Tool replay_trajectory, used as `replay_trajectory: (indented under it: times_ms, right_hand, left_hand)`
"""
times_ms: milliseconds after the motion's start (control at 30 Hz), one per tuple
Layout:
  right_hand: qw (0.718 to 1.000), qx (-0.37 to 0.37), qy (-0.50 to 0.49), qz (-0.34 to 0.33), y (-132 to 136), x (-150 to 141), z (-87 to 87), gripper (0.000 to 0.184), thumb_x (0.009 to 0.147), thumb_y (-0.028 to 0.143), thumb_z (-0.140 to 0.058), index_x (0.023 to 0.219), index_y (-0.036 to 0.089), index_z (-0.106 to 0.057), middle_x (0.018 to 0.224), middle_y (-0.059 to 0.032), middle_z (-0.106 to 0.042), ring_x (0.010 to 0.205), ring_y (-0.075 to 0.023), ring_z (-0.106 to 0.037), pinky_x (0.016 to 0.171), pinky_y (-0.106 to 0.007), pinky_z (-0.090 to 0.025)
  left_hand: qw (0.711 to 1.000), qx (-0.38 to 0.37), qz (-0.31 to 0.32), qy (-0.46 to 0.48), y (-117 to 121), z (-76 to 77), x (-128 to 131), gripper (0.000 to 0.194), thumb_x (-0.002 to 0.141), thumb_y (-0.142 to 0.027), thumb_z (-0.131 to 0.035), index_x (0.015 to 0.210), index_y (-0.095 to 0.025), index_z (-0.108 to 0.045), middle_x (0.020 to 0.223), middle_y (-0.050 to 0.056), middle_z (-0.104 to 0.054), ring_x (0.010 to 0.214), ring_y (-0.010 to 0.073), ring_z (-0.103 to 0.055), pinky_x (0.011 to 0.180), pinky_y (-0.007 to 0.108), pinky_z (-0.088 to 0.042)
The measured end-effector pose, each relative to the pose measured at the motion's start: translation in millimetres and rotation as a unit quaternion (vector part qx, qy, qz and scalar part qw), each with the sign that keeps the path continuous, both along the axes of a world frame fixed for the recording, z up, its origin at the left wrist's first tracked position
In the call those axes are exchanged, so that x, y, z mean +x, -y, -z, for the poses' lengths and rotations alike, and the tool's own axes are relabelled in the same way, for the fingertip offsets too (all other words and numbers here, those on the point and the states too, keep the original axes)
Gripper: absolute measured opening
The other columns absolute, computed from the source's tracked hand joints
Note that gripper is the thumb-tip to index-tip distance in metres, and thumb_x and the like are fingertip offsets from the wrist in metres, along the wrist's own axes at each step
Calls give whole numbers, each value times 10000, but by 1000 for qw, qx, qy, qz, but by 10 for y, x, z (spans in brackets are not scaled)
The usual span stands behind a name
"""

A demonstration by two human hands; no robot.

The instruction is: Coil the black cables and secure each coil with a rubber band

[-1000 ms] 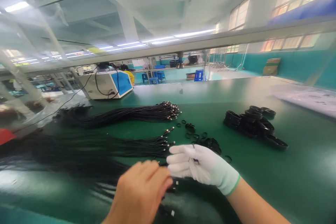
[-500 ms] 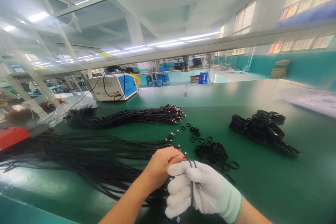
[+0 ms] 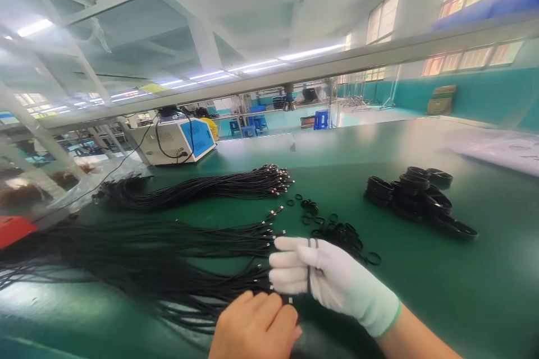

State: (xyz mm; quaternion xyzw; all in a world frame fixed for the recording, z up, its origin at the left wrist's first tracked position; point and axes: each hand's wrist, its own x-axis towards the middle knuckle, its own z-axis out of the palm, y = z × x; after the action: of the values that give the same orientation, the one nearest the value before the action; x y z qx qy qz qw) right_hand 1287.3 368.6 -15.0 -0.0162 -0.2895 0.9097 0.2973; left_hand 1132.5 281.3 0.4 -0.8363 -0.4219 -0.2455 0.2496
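My left hand (image 3: 256, 322), bare, is low at the front with its fingers curled into a fist, knuckles up; whatever is inside it is hidden. Above and right of it is my right hand (image 3: 332, 283) in a white glove with a green cuff. Its fingers stretch left, side by side, with the thumb laid over them, and thin black rubber bands (image 3: 309, 280) loop around the fingers. The right fingertips are beside the plug ends of loose black cables (image 3: 202, 286). Behind that hand lies a pile of small black rubber bands (image 3: 341, 235).
A bundle of black cables (image 3: 219, 184) with metal plugs lies farther back on the green table (image 3: 421, 291). Coiled black cables (image 3: 415, 193) are stacked at the right. A white and blue machine (image 3: 177, 141) stands at the back left, and a red object (image 3: 14, 230) at the left edge.
My left hand has come away from the right fingertips and moved down toward me. The right hand's fingers have straightened from a curl. The view has shifted slightly.
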Motion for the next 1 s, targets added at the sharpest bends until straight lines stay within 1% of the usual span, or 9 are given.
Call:
replay_trajectory:
  times_ms: [100, 167, 233, 333, 400, 600, 733, 867, 1000]
  right_hand:
    - [991, 32, 9, -127, 136, -53, 106, 441, 690, 339, -736, 1006, 83, -567, 872, -122, -613, 800, -215, -589, 776, -375, -397]
    - [982, 27, 12, -186, 193, -83, 148, 456, 656, 345, -753, 977, 77, -570, 849, -124, -622, 786, -222, -598, 778, -370, -394]
    - [978, 8, 13, -210, 217, -107, 169, 427, 645, 328, -757, 948, 92, -569, 810, -102, -623, 774, -213, -601, 785, -355, -393]
    - [979, 6, -1, -204, 220, -119, 169, 434, 650, 291, -752, 988, 89, -569, 793, -91, -614, 784, -216, -594, 777, -353, -392]
    - [986, 6, -25, -164, 211, -112, 142, 468, 681, 267, -733, 1075, 86, -554, 772, -70, -589, 749, -195, -580, 746, -345, -386]
    - [993, -55, -83, -68, 95, -46, -67, 276, 703, 187, -721, 911, 138, -546, 673, 39, -384, 602, -93, -421, 624, -272, -319]
    - [997, -49, -62, -11, 26, -26, -91, 139, 787, 177, -644, 801, 138, -511, 664, 32, -377, 584, -89, -398, 599, -263, -306]
    - [998, -3, 48, 29, 96, -45, 58, 262, 812, 190, -623, 1048, 127, -529, 858, -69, -561, 762, -157, -544, 732, -324, -383]
    - [989, 34, 46, -133, 215, -91, 183, 313, 741, 222, -685, 963, 69, -528, 806, -71, -523, 746, -156, -529, 721, -313, -377]
  left_hand:
    - [991, -132, 33, -6, -179, -504, -77, 222, 856, -312, -530, 678, -196, -593, 623, -18, -578, 562, 135, -488, 543, 271, -319]
    - [968, -246, 41, 34, -317, -678, -141, 150, 809, -328, -614, 727, -204, -632, 699, -27, -619, 659, 126, -531, 624, 250, -365]
    - [929, -348, 49, 114, -434, -664, -176, 95, 764, -302, -671, 756, -208, -664, 738, -34, -637, 703, 113, -557, 658, 217, -397]
    - [867, -429, 62, 245, -538, -406, -201, 76, 797, -243, -626, 805, -199, -687, 776, -25, -656, 727, 105, -587, 668, 186, -432]
    - [858, -432, 47, 275, -551, -200, -239, 165, 862, -215, -517, 848, -207, -682, 816, -19, -665, 765, 111, -598, 695, 192, -441]
    - [941, -269, -173, 108, -291, 208, -370, 253, 882, -191, -382, 862, -216, -633, 807, 19, -644, 716, 170, -597, 610, 255, -428]
    - [975, -170, -141, 11, 3, 377, -172, 182, 832, -148, -436, 809, -230, -596, 714, -10, -631, 587, 161, -566, 544, 275, -375]
    - [989, -122, -80, 4, 43, 195, -14, 129, 790, -156, -524, 678, -214, -548, 611, -28, -577, 514, 155, -499, 509, 309, -296]
    - [973, -221, -22, 59, -163, -284, -155, 122, 750, -278, -665, 693, -203, -586, 664, -30, -605, 629, 140, -509, 611, 281, -330]
